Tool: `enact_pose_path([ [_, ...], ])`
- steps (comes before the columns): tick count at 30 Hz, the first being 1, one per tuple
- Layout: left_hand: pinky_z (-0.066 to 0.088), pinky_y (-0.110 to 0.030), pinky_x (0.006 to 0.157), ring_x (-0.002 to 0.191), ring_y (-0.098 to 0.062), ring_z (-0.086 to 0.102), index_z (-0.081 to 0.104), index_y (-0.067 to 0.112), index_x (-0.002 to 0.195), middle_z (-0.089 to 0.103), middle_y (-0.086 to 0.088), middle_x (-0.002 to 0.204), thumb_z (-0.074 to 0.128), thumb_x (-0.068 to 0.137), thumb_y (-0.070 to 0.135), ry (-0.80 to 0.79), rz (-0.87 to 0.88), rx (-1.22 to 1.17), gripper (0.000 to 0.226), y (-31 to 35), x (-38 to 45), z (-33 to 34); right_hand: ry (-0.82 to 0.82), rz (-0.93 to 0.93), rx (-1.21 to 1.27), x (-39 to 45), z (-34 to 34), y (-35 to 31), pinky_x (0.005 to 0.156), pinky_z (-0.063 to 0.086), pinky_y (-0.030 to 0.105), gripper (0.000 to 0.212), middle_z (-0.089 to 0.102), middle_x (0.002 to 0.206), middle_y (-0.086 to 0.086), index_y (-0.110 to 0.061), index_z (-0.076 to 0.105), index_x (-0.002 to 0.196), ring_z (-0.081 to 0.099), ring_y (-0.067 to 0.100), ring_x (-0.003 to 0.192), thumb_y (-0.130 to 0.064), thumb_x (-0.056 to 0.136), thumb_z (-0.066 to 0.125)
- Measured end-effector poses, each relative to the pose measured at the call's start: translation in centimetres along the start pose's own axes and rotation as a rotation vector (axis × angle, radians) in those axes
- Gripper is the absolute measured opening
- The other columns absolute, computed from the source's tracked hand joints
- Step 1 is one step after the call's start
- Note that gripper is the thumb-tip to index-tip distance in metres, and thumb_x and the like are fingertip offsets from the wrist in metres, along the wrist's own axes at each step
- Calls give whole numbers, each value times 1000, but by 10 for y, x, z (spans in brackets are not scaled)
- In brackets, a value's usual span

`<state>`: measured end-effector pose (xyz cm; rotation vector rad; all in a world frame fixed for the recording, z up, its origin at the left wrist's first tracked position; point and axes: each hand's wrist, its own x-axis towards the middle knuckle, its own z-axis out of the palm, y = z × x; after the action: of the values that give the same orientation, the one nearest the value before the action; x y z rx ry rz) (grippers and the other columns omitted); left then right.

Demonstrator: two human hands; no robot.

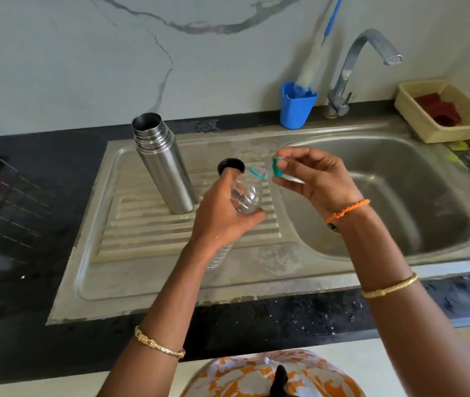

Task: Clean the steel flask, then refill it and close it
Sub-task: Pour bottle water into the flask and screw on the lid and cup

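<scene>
A person stands at a kitchen sink, seen from above. The steel flask point(162, 164) stands upright and uncapped on the ribbed draining board point(130, 224), left of the basin point(399, 196). Its black lid point(230, 165) lies just behind the hands. The left hand point(222, 216) grasps a clear plastic water bottle point(246, 196), tilted, its mouth open. The right hand point(319, 179) pinches the bottle's green cap point(277, 167), just apart from the mouth. The washing appears finished, though the flask's inside cannot be seen. Pouring water into the flask and screwing on its lid seem still to come.
</scene>
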<state>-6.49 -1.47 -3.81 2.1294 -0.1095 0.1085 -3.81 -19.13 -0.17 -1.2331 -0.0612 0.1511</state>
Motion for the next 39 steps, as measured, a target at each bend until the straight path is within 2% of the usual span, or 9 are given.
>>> enact_pose_path([
  [6,54,-37,67,72,-10,63,52,32,111,65,11,89,73,53,41,-20,8,57,62,14,3,8,-188,-98,-435,12,-13,-17,85,55,31,21,73,88,1,-13,73,87,68,15,88,-5,67,74],
  [15,44,-27,60,72,-11,58,53,28,104,59,13,88,82,59,34,-84,37,177,54,22,12,12,-377,-97,-681,20,-27,-32,89,52,22,37,71,99,3,-13,69,104,67,13,94,-9,68,75],
  [17,42,-27,62,76,-12,57,53,26,109,59,12,94,81,59,36,-69,69,228,58,21,13,15,-365,-98,-765,22,-28,-32,86,52,18,34,72,98,3,-14,69,104,68,12,90,-6,72,75],
  [20,41,-27,64,81,-11,56,51,23,114,57,11,100,80,61,36,-32,105,305,62,21,14,24,-280,-65,-913,23,-25,-31,82,56,28,18,73,86,10,-8,73,95,70,18,79,-19,80,71],
  [24,49,-32,73,93,-12,58,50,21,121,59,7,111,78,65,37,7,137,382,65,21,17,37,-66,9,-1233,18,-12,-21,63,42,13,45,71,66,7,-6,65,73,66,10,64,-43,94,50],
  [28,50,-33,74,89,-11,59,50,25,117,60,10,106,80,63,39,-74,75,350,63,23,21,40,-81,141,-1206,22,-19,-27,64,48,22,53,69,65,10,-5,64,75,66,10,53,-52,91,47],
  [32,54,-34,74,85,-7,62,53,28,109,61,13,98,82,62,31,-236,-50,126,56,28,29,23,-355,-129,-1217,22,-39,-33,70,54,40,34,63,77,5,-12,60,89,61,19,69,-45,88,53],
  [35,54,-37,70,77,-10,63,53,28,105,61,11,92,83,64,23,-293,-37,80,52,29,31,19,-473,-132,-1191,21,-47,-26,65,45,36,23,50,73,0,-23,45,84,48,15,66,-44,94,46],
  [39,54,-42,70,78,-12,62,54,25,102,61,9,90,81,61,25,-228,59,87,49,32,29,29,-482,-108,-1049,24,-50,-23,59,35,29,28,40,68,-1,-20,42,77,38,10,61,-43,93,46],
])
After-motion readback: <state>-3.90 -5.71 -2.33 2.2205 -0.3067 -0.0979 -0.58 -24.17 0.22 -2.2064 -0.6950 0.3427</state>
